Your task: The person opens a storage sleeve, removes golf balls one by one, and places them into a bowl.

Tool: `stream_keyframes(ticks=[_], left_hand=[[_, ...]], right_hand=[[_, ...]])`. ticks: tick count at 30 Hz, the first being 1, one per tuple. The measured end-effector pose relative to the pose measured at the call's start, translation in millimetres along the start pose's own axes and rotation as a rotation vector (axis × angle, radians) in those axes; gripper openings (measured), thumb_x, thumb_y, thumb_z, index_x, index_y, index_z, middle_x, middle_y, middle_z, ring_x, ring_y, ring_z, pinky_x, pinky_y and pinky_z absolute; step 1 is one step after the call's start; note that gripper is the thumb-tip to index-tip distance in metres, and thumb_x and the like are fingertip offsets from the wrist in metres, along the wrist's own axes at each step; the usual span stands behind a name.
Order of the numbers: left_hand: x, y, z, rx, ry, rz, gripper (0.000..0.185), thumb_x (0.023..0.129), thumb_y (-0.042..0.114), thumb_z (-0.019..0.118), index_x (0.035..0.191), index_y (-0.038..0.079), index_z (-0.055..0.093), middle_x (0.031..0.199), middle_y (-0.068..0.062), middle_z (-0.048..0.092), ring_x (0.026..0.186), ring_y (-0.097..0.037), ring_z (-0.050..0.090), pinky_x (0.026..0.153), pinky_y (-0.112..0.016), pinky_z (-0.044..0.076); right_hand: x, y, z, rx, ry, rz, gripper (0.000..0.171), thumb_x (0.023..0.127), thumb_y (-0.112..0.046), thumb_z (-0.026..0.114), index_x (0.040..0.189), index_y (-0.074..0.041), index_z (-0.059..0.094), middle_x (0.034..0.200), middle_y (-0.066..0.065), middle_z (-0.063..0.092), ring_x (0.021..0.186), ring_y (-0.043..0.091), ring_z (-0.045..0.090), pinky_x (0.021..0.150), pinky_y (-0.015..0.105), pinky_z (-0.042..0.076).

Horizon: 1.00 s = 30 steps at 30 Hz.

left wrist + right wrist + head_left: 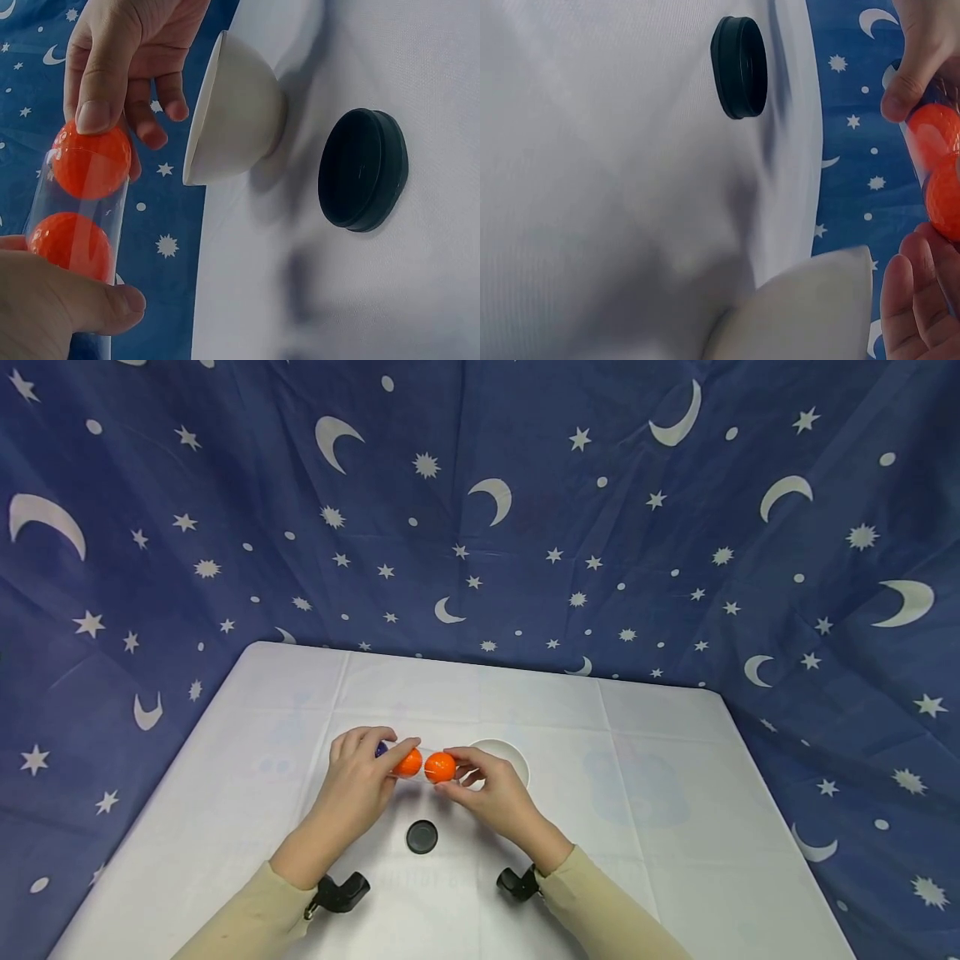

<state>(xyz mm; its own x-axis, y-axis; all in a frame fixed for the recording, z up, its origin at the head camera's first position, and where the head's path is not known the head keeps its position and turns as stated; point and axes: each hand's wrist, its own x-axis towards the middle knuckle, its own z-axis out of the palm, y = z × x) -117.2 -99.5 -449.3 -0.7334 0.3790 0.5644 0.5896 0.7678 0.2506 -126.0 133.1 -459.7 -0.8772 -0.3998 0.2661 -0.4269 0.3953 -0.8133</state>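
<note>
- Orange balls: two, one (408, 762) inside a clear plastic tube (75, 225), the other (439, 767) at the tube's open end, above the bench (675, 827).
- Left hand (358, 785): fingers wrapped round the tube, thumb along its side.
- Right hand (491, 793): fingertips (94, 112) pinch the outer ball at the tube mouth.
- White bowl (504, 758) on the bench, just behind the right hand.
- Black lid (422, 837) flat on the bench, nearer than both hands.
- Star-and-moon blue cloth (525, 510) behind.
</note>
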Motion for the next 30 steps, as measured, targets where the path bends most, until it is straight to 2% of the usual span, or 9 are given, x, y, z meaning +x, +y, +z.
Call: stream_keyframes(ticks=[2, 9, 14, 19, 26, 30], left_hand=[[-0.4, -0.6, -0.2, 0.0, 0.009, -0.002, 0.055, 0.07, -0.002, 0.078, 0.12, 0.017, 0.068, 0.11, -0.014, 0.056, 0.103, -0.038, 0.047, 0.091, -0.054, 0.031], [-1.7, -2.5, -0.1, -0.012, 0.026, -0.008, 0.055, 0.069, -0.005, 0.078, 0.119, 0.016, 0.068, 0.109, -0.013, 0.055, 0.102, -0.038, 0.047, 0.09, -0.054, 0.032], [-3.8, -6.2, 0.8, -0.013, 0.07, 0.011, 0.051, 0.071, -0.005, 0.078, 0.116, 0.015, 0.069, 0.105, -0.014, 0.056, 0.098, -0.038, 0.048, 0.087, -0.054, 0.034], [-6.2, -9.3, -1.7, -0.01, 0.069, 0.003, 0.049, 0.073, -0.004, 0.076, 0.117, 0.016, 0.069, 0.106, -0.013, 0.056, 0.098, -0.037, 0.047, 0.087, -0.053, 0.034], [-8.4, -11.3, -3.9, -0.008, 0.066, 0.002, 0.05, 0.072, -0.003, 0.078, 0.118, 0.016, 0.068, 0.106, -0.013, 0.056, 0.098, -0.037, 0.047, 0.087, -0.054, 0.033], [-9.9, -12.2, -4.9, -0.006, 0.065, 0.001, 0.054, 0.069, -0.006, 0.079, 0.118, 0.015, 0.069, 0.105, -0.014, 0.056, 0.098, -0.038, 0.047, 0.087, -0.055, 0.034]], right_hand=[[-0.4, 0.9, -1.7, -0.006, 0.005, 0.002, 0.044, 0.081, -0.026, 0.079, 0.121, -0.014, 0.064, 0.1, -0.008, 0.066, 0.087, 0.018, 0.064, 0.074, 0.03, 0.054], [-1.3, 3.4, -12.9, -0.029, 0.058, 0.0, 0.044, 0.08, -0.027, 0.08, 0.12, -0.015, 0.066, 0.104, -0.008, 0.064, 0.087, 0.012, 0.063, 0.072, 0.03, 0.055], [-4.2, 8.3, -24.2, -0.075, 0.069, 0.075, 0.045, 0.081, -0.032, 0.078, 0.122, -0.018, 0.064, 0.101, -0.009, 0.066, 0.084, 0.013, 0.063, 0.074, 0.035, 0.054], [-5.6, 16.5, -30.5, -0.123, 0.07, 0.107, 0.045, 0.082, -0.03, 0.078, 0.122, -0.017, 0.064, 0.1, -0.008, 0.065, 0.087, 0.02, 0.063, 0.076, 0.037, 0.054], [-7.0, 24.7, -30.3, -0.288, 0.055, 0.126, 0.042, 0.083, -0.03, 0.077, 0.121, -0.017, 0.065, 0.1, -0.009, 0.064, 0.085, 0.011, 0.059, 0.074, 0.029, 0.052], [-7.3, 27.3, -27.7, -0.38, 0.035, 0.146, 0.039, 0.083, -0.029, 0.077, 0.119, -0.021, 0.065, 0.099, -0.01, 0.063, 0.085, 0.012, 0.058, 0.075, 0.028, 0.05]])
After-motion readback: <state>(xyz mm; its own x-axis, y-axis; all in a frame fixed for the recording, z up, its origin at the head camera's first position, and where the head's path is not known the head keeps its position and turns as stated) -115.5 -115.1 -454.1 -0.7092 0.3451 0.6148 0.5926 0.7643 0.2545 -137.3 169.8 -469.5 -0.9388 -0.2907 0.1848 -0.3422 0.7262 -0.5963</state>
